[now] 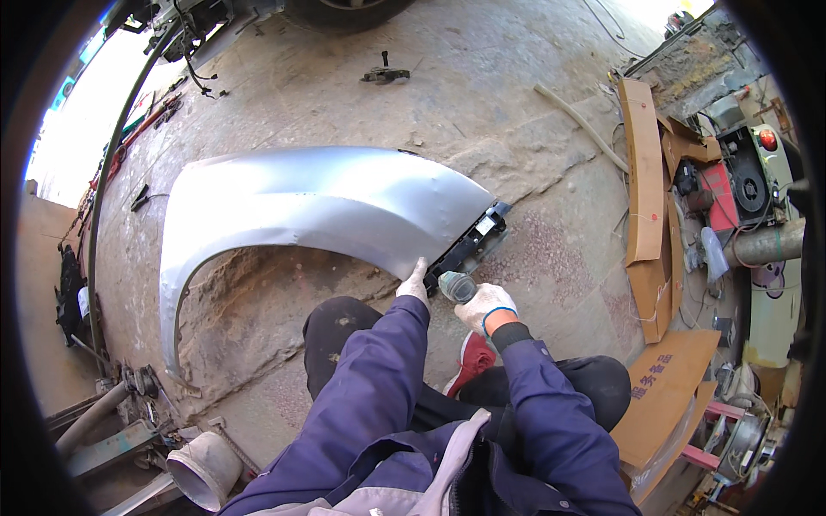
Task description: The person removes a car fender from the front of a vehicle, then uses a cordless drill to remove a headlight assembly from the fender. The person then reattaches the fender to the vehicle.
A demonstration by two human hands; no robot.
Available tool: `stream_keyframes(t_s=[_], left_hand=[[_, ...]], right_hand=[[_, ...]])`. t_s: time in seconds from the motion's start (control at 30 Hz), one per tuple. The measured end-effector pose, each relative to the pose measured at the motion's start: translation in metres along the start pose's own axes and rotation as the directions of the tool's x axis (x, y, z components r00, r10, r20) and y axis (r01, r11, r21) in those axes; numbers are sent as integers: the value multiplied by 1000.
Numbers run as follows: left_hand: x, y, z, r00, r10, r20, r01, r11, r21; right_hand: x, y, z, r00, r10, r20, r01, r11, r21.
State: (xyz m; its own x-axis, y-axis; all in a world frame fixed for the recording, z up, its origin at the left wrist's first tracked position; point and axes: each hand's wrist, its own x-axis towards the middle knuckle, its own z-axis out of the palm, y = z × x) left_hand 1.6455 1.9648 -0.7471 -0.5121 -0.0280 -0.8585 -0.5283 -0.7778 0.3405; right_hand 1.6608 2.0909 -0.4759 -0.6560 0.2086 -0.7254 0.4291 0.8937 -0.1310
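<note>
While your right hand (487, 310) is wrapped round a grey-green power tool (457, 287), your left hand (413, 284) is at the edge of the silver fender (335, 193), thumb up beside a black strip (465, 249); its fingers are hidden, so I cannot tell how tightly they close. The tool's head sits just beside the strip's near end. From your hands the fender spreads out between nine and twelve o'clock, its arch opening toward you.

Close in at six o'clock, your red shoe (472, 359) sits below the tool. Cardboard (644, 172) stands at two o'clock, with a flat carton (667, 378) at four and a pale bucket (205, 470) at seven to eight. Near twelve lie a small dark part (385, 75) and, beyond it, a tyre (348, 10). Under everything runs a cracked, dusty concrete floor (292, 103), cluttered along both sides of the workshop.
</note>
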Motion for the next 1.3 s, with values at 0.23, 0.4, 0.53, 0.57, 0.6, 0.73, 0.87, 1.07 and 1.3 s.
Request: stream_keyframes(t_s=[0.23,0.4,0.53,0.57,0.6,0.73,0.87,1.07,1.3], left_hand=[[-18,6,5,1000,-24,16,24,1000,2],[-17,9,6,999,-38,3,38,999,30],[-14,8,5,999,-35,10,35,999,13],[-14,7,5,1000,-17,11,17,1000,12],[-15,6,5,1000,11,24,-12,999,33],[-15,3,3,999,34,33,-36,997,66],[-8,1,3,1000,-28,-4,28,1000,-7],[0,-4,6,999,-34,36,40,983,-179],[-10,4,6,998,-50,49,56,990,-130]], right_hand=[[9,5,4,998,-32,-54,32,999,4],[13,5,6,997,-51,-52,50,999,-12],[15,6,5,999,-7,-32,7,1000,12],[15,6,4,1000,-9,-29,10,1000,10],[15,7,4,999,-12,-30,12,1000,5],[13,4,0,999,-21,-31,21,1000,0],[5,0,-1,997,-79,-21,76,993,-86],[-4,4,9,985,-160,-63,141,961,-238],[-5,4,22,985,-131,-108,113,980,-162]])
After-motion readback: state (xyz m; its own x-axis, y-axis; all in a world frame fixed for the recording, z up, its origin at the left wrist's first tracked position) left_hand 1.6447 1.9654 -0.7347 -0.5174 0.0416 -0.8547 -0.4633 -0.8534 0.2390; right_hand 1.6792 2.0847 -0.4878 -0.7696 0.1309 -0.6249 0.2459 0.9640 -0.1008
